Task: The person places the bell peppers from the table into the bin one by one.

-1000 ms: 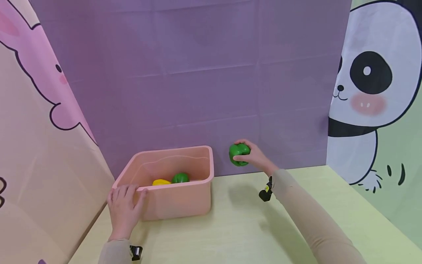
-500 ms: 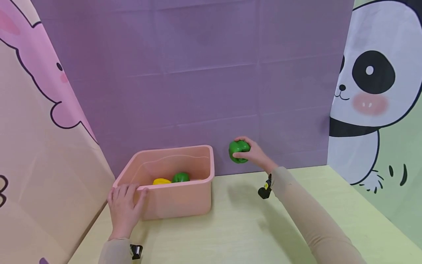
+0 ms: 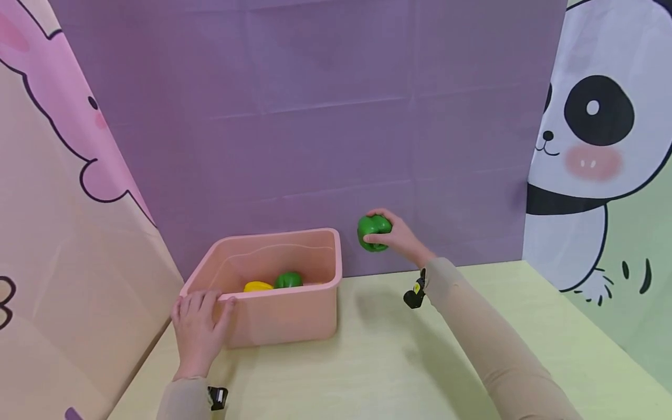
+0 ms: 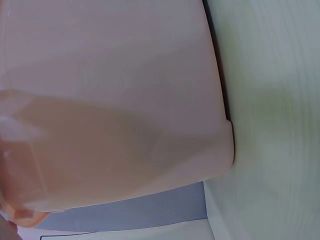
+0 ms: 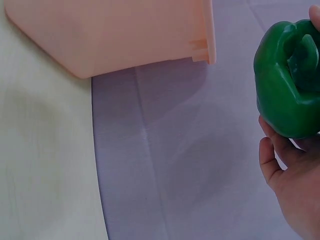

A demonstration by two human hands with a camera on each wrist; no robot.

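Observation:
My right hand [image 3: 401, 236] holds a green bell pepper [image 3: 373, 233] in the air, right of the pink plastic bin [image 3: 283, 319] and a little above its rim. Thumb and fingers wrap the pepper from the right; its stem end shows in the right wrist view, where the pepper [image 5: 285, 80] is cut off by the frame edge. At the bin's front left corner, my left hand [image 3: 199, 332] grips the rim with its fingers hooked over it. Inside the bin lie a second green pepper [image 3: 289, 280] and a yellow rounded thing [image 3: 258, 286], both partly hidden by the front wall.
The bin stands on a pale wooden table [image 3: 378, 373], close to the purple cloth backdrop [image 3: 325, 128]. A cream panel with a pink cartoon animal [image 3: 68, 105] borders the left side. A panel with a panda picture [image 3: 593, 163] borders the right.
My right hand has risen slightly and moved a little left toward the bin, carrying the green pepper. The left hand stays on the rim, and the bin has not moved on the table.

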